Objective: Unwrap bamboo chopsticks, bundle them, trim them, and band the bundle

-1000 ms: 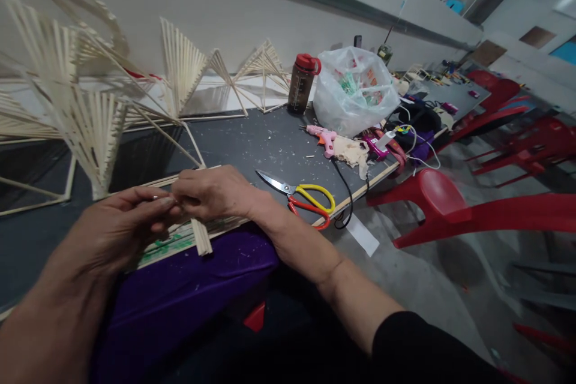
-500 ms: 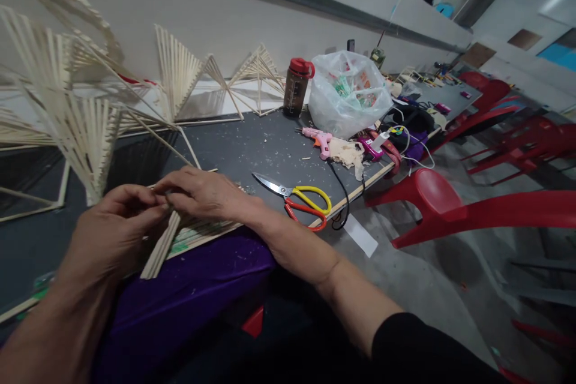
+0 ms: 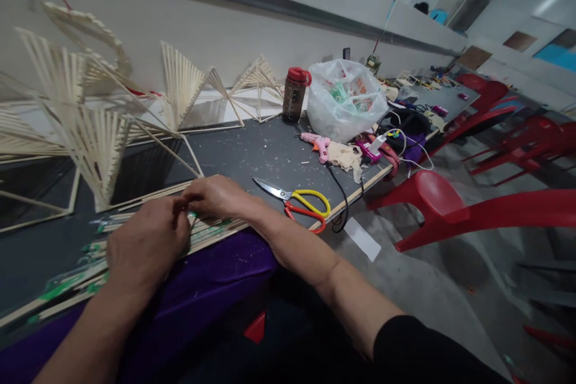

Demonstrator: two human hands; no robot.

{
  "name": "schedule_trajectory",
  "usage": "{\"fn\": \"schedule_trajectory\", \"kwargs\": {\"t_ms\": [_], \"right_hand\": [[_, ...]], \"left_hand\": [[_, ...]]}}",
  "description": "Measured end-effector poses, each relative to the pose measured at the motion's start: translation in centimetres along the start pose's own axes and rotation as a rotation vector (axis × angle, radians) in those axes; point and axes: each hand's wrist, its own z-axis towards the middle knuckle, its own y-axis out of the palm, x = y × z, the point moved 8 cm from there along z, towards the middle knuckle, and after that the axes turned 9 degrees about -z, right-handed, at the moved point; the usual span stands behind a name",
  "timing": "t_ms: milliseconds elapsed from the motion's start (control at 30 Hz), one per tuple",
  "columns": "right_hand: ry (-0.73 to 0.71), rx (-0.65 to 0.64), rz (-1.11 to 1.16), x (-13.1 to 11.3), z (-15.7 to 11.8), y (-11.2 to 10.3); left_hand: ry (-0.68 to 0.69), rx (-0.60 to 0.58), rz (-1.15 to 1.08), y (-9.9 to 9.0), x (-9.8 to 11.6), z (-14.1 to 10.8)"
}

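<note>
My left hand (image 3: pixel 147 237) is closed, its back towards me, over a pile of thin wooden sticks (image 3: pixel 218 231) in clear, green-printed wrappers. Beside it my right hand (image 3: pixel 216 197) has its fingers curled in, and the fingertips of both hands meet above the pile. Whatever lies between them is hidden by the hands. Some sticks stretch to the lower left near my left wrist. Just behind the hands stand fan-shaped stick structures (image 3: pixel 101 159) on the dark table (image 3: pixel 225 153).
Scissors (image 3: pixel 288 195) with yellow and red handles lie right of my right forearm. Farther off are a pink glue gun (image 3: pixel 320 145), a red-lidded bottle (image 3: pixel 294 96) and a plastic bag (image 3: pixel 344 120). Red chairs (image 3: pixel 436 198) stand to the right. Purple cloth (image 3: pixel 211 276) covers my lap.
My left hand has moved right and turned its back upward. The small stick bundle that showed below the fingers is out of sight. More wrapped sticks now show at the left.
</note>
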Motion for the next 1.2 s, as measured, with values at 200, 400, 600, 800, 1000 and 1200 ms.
{"fn": "schedule_trajectory", "kwargs": {"t_ms": [200, 400, 600, 800, 1000, 1200], "right_hand": [[-0.122, -0.018, -0.026, -0.3, 0.0, 0.1], [-0.204, -0.031, 0.067, -0.8, -0.4, 0.1], [-0.168, 0.006, 0.106, -0.8, -0.9, 0.2], [-0.155, 0.046, 0.042, -1.4, -1.4, 0.4], [-0.169, 0.113, -0.007, -1.9, -1.6, 0.0], [-0.123, 0.123, -0.245, -2.0, -2.0, -0.2]], "left_hand": [[0.045, 0.019, 0.039, 0.5, -0.2, -0.5], [-0.043, -0.121, -0.159, 1.1, -1.2, -0.6], [-0.019, -0.060, -0.450, 1.4, -1.9, -0.6], [-0.050, -0.038, -0.576, 1.1, -2.4, -0.6], [-0.070, -0.020, -0.613, 0.8, -2.6, -0.6], [-0.010, -0.086, -0.565, 1.2, -2.2, -0.6]]}}
